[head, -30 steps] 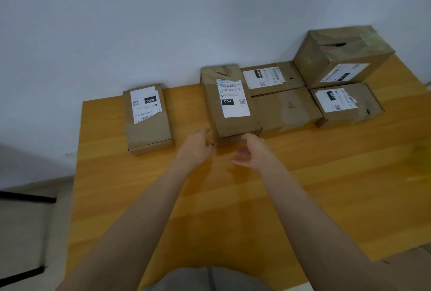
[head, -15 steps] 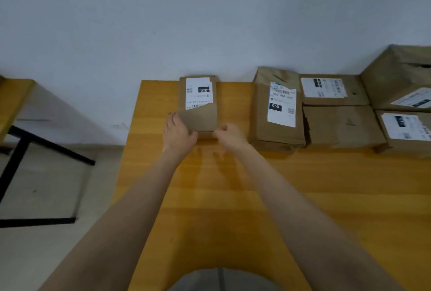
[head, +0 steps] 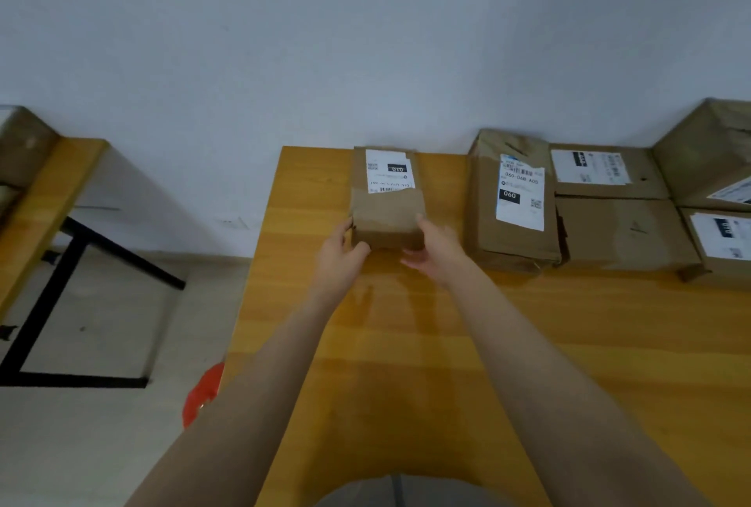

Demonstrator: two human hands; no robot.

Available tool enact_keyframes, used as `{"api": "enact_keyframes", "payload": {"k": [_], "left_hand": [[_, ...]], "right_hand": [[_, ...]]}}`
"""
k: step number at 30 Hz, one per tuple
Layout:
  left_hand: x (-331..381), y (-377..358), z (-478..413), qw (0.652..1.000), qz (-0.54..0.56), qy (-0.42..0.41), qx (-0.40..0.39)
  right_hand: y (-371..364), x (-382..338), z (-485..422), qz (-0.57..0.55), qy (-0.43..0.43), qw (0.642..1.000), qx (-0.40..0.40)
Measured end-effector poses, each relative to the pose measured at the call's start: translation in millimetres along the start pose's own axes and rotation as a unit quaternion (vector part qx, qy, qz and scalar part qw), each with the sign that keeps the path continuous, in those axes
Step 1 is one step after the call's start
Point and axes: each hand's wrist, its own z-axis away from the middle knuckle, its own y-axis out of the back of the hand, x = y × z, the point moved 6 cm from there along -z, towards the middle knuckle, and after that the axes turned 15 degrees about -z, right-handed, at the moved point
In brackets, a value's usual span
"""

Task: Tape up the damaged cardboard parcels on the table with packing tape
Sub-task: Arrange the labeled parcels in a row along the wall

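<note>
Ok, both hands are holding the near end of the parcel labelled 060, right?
Not quite: the head view shows the left hand and right hand holding the near end of the parcel labelled 010; the 060 parcel sits untouched beside it.

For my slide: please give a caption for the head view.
Left hand and right hand hold a small labelled parcel on the wooden table.

Open tabletop [head: 548, 364] in front, gap between small parcel [head: 388, 222] and 060 parcel [head: 483, 222], packed parcels [head: 617, 230] rightward, wall [head: 365, 39] behind
</note>
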Motion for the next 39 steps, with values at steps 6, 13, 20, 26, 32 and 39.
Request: {"api": "enact_keyframes", "payload": {"k": [6,13,20,26,32,39], "left_hand": [[17.1,28.5,13.6,0.997,0.021,-0.027,0.066],[36.5,59.6,13.6,0.991,0.085,-0.015,0.098],[54.6,72.5,14.9,0.982,0.172,-0.033,0.073],[61.0,71.9,19.3,0.934,0.355,-0.04,-0.032],[54.7,76.4,25.3,0.894,0.447,0.017,-0.032],[37.1,83.6,31.1,0.935,0.303,0.149,0.113]], "right_hand": [[-1.9,-25.9,29.4,-0.096,-0.014,0.995,-0.033],[-0.8,-45.5,62.9,-0.08,-0.04,0.993,-0.073],[-9.5,-52.3,81.5,-0.048,-0.035,0.991,-0.117],[-9.8,-39.2,89.3,-0.071,-0.117,0.977,-0.162],[-3.2,-26.0,85.1,-0.079,-0.138,0.975,-0.154],[13.7,-33.3,78.7,-0.023,-0.044,0.995,-0.084]]}}
